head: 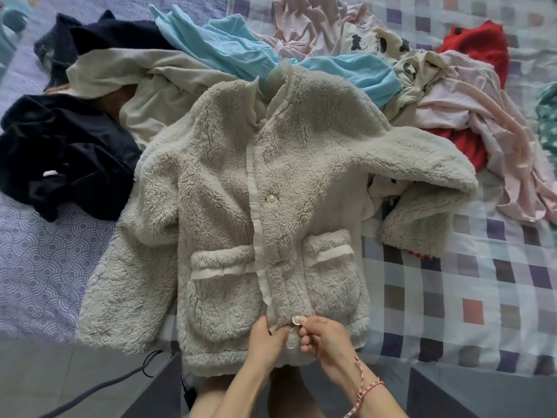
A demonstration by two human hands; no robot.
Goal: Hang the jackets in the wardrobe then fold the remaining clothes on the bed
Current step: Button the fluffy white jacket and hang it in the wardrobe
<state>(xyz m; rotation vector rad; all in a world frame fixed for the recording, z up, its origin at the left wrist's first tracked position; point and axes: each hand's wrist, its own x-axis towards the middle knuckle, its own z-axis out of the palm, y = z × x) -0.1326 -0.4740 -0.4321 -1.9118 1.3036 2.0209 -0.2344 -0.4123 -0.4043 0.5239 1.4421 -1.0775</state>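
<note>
On the checked bed point(482, 282), the fluffy jacket point(229, 182) lies flat, front up, easy to close. The right hand point(327, 337) pinches its bottom button point(296, 320); the left hand point(265, 339) grips the edge beside it, maybe the buttonhole. More clothes point(211, 49) wait behind.

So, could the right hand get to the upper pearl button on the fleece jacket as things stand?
Probably yes. The upper pearl button lies uncovered on the front of the fleece jacket, nothing over it, though the right hand pinches the bottom button and would have to let go.
</note>
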